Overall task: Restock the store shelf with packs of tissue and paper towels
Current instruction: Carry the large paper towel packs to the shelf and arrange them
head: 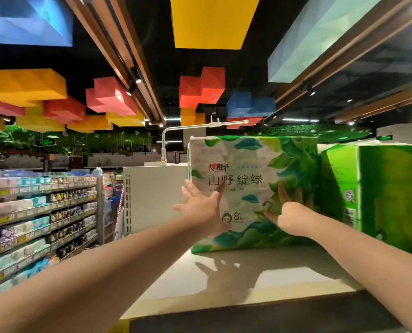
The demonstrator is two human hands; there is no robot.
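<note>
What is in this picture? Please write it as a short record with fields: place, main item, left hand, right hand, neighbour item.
place: top shelf in a store aisle
main item: tissue pack, white and green with leaves, standing upright
left hand: open, fingers spread, against the pack's front
right hand: open, flat on the pack's front, lower right
neighbour item: bright green pack, right beside the tissue pack
</note>
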